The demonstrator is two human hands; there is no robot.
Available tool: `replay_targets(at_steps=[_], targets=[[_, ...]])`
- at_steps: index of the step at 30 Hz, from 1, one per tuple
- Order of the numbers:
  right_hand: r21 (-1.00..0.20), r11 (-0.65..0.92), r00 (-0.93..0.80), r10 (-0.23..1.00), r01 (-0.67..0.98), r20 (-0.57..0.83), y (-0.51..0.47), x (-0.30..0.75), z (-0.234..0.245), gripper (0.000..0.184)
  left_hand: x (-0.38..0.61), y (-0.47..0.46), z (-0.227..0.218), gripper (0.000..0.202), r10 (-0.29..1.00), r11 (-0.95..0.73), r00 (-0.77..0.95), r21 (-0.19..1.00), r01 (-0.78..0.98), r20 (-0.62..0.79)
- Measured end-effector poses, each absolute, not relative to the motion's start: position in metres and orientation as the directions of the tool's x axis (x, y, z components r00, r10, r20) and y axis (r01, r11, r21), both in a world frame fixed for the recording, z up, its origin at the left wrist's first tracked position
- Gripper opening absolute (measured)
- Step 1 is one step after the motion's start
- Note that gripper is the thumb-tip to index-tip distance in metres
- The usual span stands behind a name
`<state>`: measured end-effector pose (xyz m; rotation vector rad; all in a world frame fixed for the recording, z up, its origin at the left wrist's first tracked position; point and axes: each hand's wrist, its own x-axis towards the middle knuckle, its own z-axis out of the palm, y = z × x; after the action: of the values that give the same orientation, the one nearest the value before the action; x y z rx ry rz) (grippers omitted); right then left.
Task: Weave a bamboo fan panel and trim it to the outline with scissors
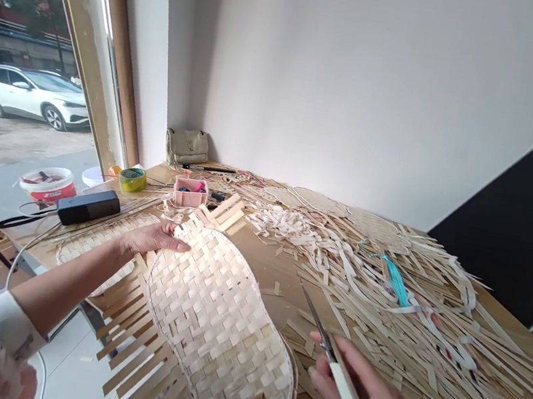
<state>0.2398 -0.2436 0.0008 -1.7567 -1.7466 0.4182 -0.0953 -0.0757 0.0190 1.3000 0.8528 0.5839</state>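
Note:
A pale woven bamboo mat (219, 323), rounded where it has been trimmed and with loose strip ends along its left and far sides, lies on the wooden table (271, 264). My left hand (151, 239) rests on its far left edge, fingers stretched and pressed to the weave. My right hand (367, 394) is closed round scissors (325, 340) with white handles, blades pointing up-left beside the mat's right edge, apart from it.
A big heap of cut bamboo strips (383, 292) covers the table's right and far side, with a turquoise cord (395, 280) in it. At the far left stand a black box (88, 206), a tape roll (132, 180), a pink tray (190, 191) and a beige bag (188, 146). A window is on the left.

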Motion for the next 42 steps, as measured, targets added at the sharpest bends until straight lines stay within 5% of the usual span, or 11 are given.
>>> replay_targets(at_steps=[7,17,42], targets=[[-0.568,0.201,-0.173,0.979,0.798,0.103,-0.226,0.234,0.060,0.025,-0.083,-0.092,0.039,0.025,0.732,-0.001,0.679,0.996,0.088,-0.059],[-0.543,0.325,-0.373,0.928,0.774,0.023,-0.208,0.208,0.094,0.018,-0.081,-0.099,0.045,0.023,0.673,-0.114,0.739,0.984,0.137,-0.025],[-0.504,0.373,-0.416,0.909,0.779,0.028,-0.205,0.198,0.107,0.011,-0.065,-0.103,0.043,0.025,0.589,-0.100,0.807,0.988,0.115,-0.034]])
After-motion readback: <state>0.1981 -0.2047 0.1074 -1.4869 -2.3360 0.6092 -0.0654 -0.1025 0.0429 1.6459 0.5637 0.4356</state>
